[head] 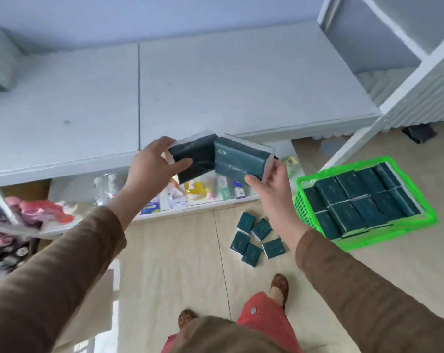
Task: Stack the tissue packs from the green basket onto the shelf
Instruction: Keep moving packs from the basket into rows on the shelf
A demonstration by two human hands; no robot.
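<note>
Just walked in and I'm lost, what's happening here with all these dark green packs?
A person is restocking tissue packs. The left hand holds one dark green pack and the right hand holds another pack, both raised at the front edge of the white shelf, which holds none yet. The green basket on the floor at the right is still nearly full, and five loose packs lie on the floor beside it.

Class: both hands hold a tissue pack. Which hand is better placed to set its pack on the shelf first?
Left, probably. The left hand holds its pack nearer the shelf edge; the right hand sits lower.
</note>
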